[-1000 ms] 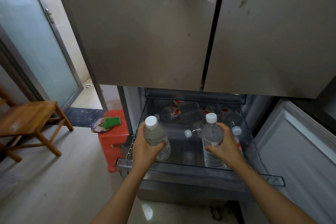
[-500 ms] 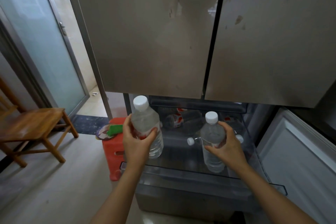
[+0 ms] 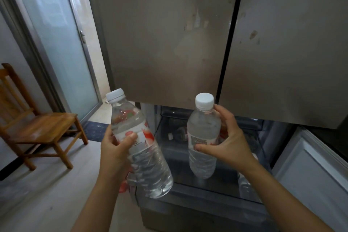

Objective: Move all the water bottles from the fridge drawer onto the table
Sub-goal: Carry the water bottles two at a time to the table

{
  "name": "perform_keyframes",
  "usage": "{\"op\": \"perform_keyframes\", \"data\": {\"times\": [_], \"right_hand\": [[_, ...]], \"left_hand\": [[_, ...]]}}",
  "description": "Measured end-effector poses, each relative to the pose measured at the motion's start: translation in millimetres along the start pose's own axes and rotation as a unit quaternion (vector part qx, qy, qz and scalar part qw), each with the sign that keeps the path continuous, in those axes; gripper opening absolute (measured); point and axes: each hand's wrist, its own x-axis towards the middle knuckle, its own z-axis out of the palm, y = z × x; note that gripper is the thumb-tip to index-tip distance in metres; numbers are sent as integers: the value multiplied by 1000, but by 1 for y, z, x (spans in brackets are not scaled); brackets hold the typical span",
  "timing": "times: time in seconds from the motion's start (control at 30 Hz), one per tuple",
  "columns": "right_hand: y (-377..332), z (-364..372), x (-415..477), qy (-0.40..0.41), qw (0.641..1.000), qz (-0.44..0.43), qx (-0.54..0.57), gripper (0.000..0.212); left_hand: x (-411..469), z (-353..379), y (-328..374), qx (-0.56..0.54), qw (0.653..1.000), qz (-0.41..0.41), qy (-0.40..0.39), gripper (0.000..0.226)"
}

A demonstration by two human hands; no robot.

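Above fridge drawer (image 3: 207, 188), near 6 o'clock, tilted bottle (image 3: 150, 171) is being gripped by left hand (image 3: 114, 149), fingers curled, at 7; upright bottle (image 3: 203, 128) likewise by right hand (image 3: 229, 145) at 5. Firm mid-body squeeze is being advised; plastic may slip.

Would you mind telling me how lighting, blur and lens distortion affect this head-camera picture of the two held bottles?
Head view: daylight through the frosted door washes the left side pale; the fridge drawer sits in shadow, its contents hard to make out; the wide lens bows the fridge doors; the left bottle and right bottle look slightly soft, with glints on the plastic.
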Motion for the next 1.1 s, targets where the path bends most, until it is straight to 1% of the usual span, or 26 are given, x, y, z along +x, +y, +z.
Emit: {"op": "perform_keyframes", "data": {"times": [0.07, 0.1, 0.17, 0.27, 0.3, 0.37, 0.4, 0.43, 0.5, 0.57, 0.67, 0.73, 0.83, 1.03, 1.1], "right_hand": [[-3, 5, 6, -31, 999, -7, 15, 99], [-5, 10, 11, -50, 998, -7, 23, 98], [-7, 20, 19, -81, 996, -12, 33, 95], [-10, 49, 34, -141, 989, -24, 46, 93], [-10, 56, 36, -147, 987, -25, 54, 93], [-13, 76, 43, -170, 981, -23, 92, 91], [-14, 84, 45, -178, 978, -20, 110, 91], [-15, 97, 50, -195, 972, -17, 130, 92], [-15, 111, 54, -209, 964, -6, 165, 94], [-17, 131, 58, -256, 946, 0, 197, 95], [-18, 156, 59, -328, 920, 8, 215, 95], [-18, 171, 54, -377, 904, 0, 202, 94], [-15, 188, 43, -411, 893, -10, 182, 93], [-7, 202, 24, -475, 860, -30, 183, 92], [-9, 204, 16, -504, 842, -45, 186, 90]], "left_hand": [[-3, -9, -1, -3, 1000, -13, 6, 91], [-5, -13, -2, -4, 1000, -19, 17, 91], [-7, -22, -4, -4, 998, -33, 45, 77], [-14, -48, -8, -17, 989, -40, 140, 64], [-15, -55, -9, -22, 986, -38, 159, 57], [-23, -78, -10, -27, 976, -28, 215, 26], [-27, -86, -9, -28, 970, -28, 241, 16], [-33, -98, -8, -28, 959, -24, 280, 15], [-41, -114, -8, -28, 943, -23, 330, 14], [-54, -133, -6, -19, 924, -18, 382, 11], [-75, -146, -6, 3, 897, -17, 441, 12], [-93, -147, -6, 27, 876, -18, 482, 13], [-119, -145, -5, 54, 849, -16, 525, 16], [-179, -118, -5, 139, 801, -31, 582, 41], [-206, -105, -5, 147, 785, -35, 601, 54]]}}
